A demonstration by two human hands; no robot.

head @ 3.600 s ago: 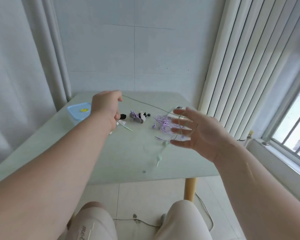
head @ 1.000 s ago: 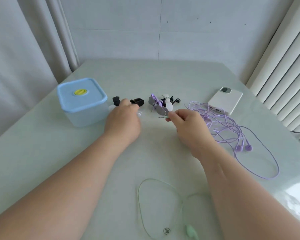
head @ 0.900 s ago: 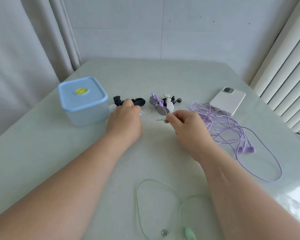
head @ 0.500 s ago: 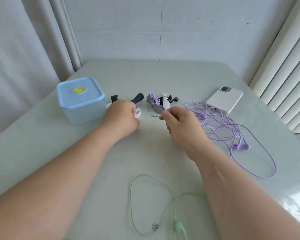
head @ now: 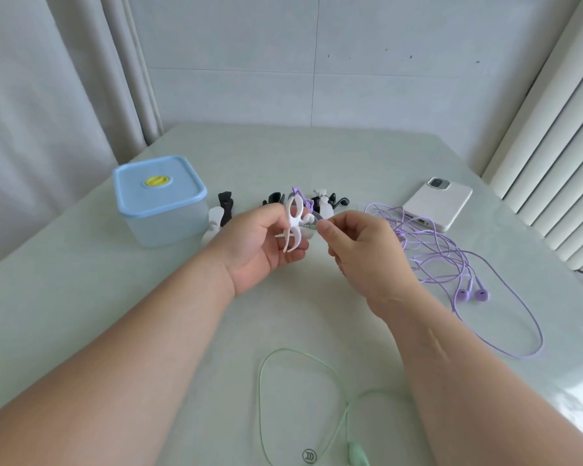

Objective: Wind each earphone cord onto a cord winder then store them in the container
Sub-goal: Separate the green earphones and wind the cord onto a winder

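My left hand (head: 260, 240) holds a white cord winder (head: 293, 223) upright above the table. Right beside it, my right hand (head: 357, 245) pinches the plug end of the green earphone cord (head: 312, 226) against the winder's middle. The rest of the green cord (head: 297, 358) lies in a loop near the table's front edge. A tangled purple earphone cord (head: 451, 264) lies to the right with its two earbuds (head: 472, 295). More winders, black (head: 225, 203), white (head: 215, 218) and purple (head: 298, 193), lie behind my hands. The container (head: 159, 200) with a blue lid stands at the left, closed.
A white phone (head: 438, 203) lies at the back right next to the purple cord. The pale green table (head: 81, 297) ends at a wall behind, a curtain on the left and vertical blinds on the right.
My left hand has lifted a white winder off the table and turned it upright. My right hand has brought the green cord's plug up to it.
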